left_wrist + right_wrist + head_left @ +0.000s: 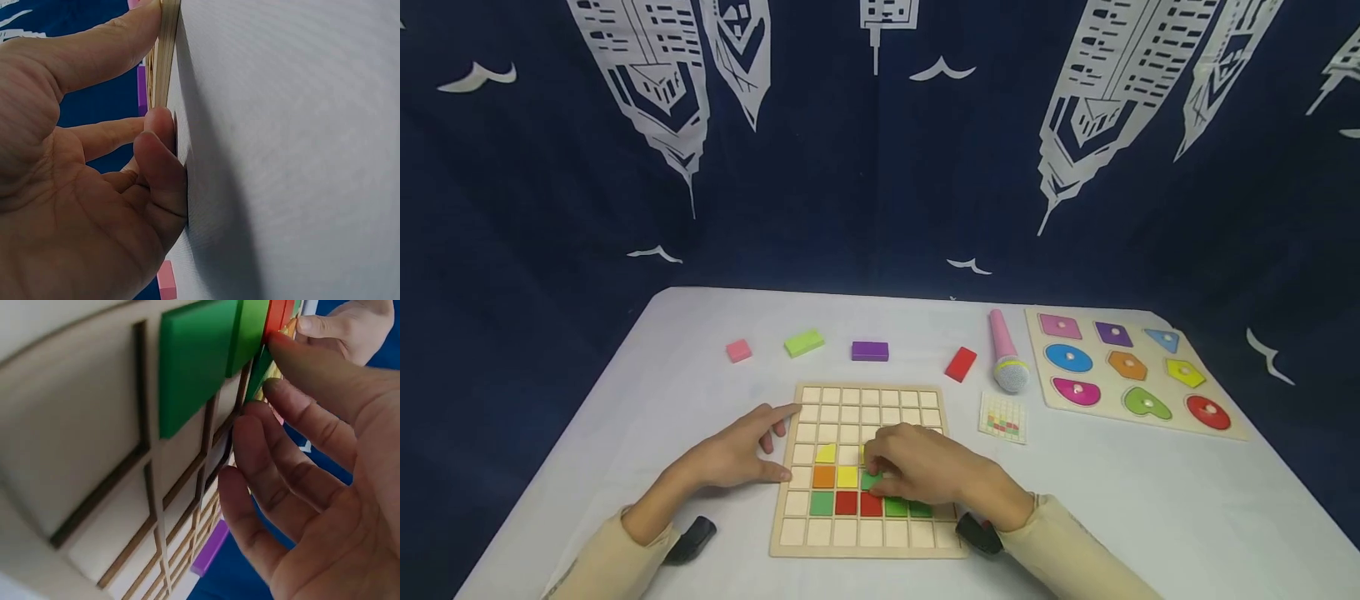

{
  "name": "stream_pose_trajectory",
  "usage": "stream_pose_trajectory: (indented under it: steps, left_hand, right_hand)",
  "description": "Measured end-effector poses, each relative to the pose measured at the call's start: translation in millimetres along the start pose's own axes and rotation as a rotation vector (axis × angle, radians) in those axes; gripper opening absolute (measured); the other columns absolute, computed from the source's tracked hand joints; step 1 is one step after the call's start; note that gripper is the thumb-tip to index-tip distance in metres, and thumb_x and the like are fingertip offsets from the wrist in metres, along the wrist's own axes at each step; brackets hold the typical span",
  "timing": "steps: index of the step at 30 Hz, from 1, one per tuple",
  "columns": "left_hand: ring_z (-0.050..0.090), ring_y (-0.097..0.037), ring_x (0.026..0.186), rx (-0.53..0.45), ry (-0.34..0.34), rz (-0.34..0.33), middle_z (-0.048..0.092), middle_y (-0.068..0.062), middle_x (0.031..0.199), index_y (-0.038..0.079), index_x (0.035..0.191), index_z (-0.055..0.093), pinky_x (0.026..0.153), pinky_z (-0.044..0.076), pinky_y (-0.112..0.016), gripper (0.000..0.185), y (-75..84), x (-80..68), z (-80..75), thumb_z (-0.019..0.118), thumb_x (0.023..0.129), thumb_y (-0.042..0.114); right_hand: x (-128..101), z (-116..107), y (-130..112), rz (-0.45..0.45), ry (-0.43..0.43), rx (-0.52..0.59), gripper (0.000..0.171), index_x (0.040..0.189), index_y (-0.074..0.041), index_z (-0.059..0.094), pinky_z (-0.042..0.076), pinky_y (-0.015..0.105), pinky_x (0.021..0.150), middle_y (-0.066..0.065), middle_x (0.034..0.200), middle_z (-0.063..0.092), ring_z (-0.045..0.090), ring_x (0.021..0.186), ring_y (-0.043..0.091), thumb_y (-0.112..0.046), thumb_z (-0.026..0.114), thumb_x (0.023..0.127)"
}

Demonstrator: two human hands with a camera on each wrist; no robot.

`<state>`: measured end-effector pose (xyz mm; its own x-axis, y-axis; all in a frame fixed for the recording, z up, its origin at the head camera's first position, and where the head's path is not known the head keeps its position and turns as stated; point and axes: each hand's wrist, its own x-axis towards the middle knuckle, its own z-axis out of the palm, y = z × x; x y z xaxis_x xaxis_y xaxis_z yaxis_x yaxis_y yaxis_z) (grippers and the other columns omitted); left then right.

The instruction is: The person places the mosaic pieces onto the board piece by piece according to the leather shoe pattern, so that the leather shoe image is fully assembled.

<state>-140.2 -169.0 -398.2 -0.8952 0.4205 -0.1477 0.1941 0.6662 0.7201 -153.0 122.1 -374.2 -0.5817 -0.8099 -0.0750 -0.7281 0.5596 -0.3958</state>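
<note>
A wooden grid board (pixel 871 542) lies on the table with colored tiles in several of its cells. My right hand (pixel 925 467) is over its middle, thumb and fingertips pinching a green tile (pixel 870 481) beside a yellow tile (pixel 847 477). In the right wrist view that green tile (pixel 259 374) shows between thumb and fingers. Below it in the grid is a row with red tiles (pixel 846 502) and green tiles; an orange tile (pixel 823 477) sits farther left. My left hand (pixel 733 450) touches the board's left edge with index fingertip and thumb.
Behind the board lie pink (pixel 738 350), lime (pixel 804 342), purple (pixel 870 351) and red (pixel 961 364) blocks. To the right are a small pattern card (pixel 1002 417), a pink toy microphone (pixel 1002 346) and a shape puzzle board (pixel 1112 400). A dark patterned cloth (pixel 850 183) hangs behind the table.
</note>
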Motion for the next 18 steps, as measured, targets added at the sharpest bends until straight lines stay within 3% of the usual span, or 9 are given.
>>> stream_pose_trajectory:
  steps: [4, 8, 12, 18]
  left_hand:
    - [0.048, -0.018, 0.092, -0.011, -0.002, -0.019, 0.048, -0.003, 0.108, 0.005, 0.15, 0.042, 0.072, 0.041, -0.027, 0.087, 3.0, 3.0, 3.1, 0.087, 0.076, 0.014]
    - [0.048, -0.018, 0.091, -0.002, 0.004, -0.032, 0.049, -0.003, 0.108, 0.004, 0.15, 0.042, 0.072, 0.041, -0.028, 0.087, 4.0, 3.1, 3.9, 0.087, 0.075, 0.014]
    - [0.048, -0.017, 0.091, 0.008, 0.005, -0.019, 0.049, -0.003, 0.108, 0.004, 0.15, 0.042, 0.072, 0.042, -0.027, 0.087, 2.7, 3.0, 2.7, 0.087, 0.076, 0.014]
    - [0.048, -0.018, 0.091, -0.001, 0.003, 0.008, 0.049, -0.004, 0.109, 0.003, 0.15, 0.042, 0.072, 0.042, -0.027, 0.087, -0.1, 3.6, 2.7, 0.087, 0.076, 0.013]
  right_hand:
    - [0.8, 1.0, 1.2, 0.018, 0.006, -0.014, 0.022, 0.076, -0.021, 0.061, 0.038, 0.017, 0.06, -0.008, 0.075, 0.05, 0.044, 0.07, 0.002, -0.024, 0.079, 0.087]
    - [-10.0, -0.9, 1.4, 0.027, 0.044, -0.006, 0.011, 0.088, -0.02, 0.071, 0.046, 0.019, 0.069, -0.009, 0.087, 0.058, 0.05, 0.077, 0.002, -0.03, 0.075, 0.09]
    - [-35.2, -4.2, 3.8, 0.087, 0.101, 0.017, 0.026, 0.106, -0.018, 0.075, 0.052, 0.025, 0.084, -0.01, 0.102, 0.065, 0.057, 0.089, 0.003, -0.038, 0.073, 0.091]
    - [-75.7, -5.2, 13.4, 0.162, 0.105, 0.043, 0.028, 0.108, -0.019, 0.074, 0.051, 0.027, 0.084, -0.013, 0.104, 0.065, 0.057, 0.091, 0.004, -0.04, 0.075, 0.089]
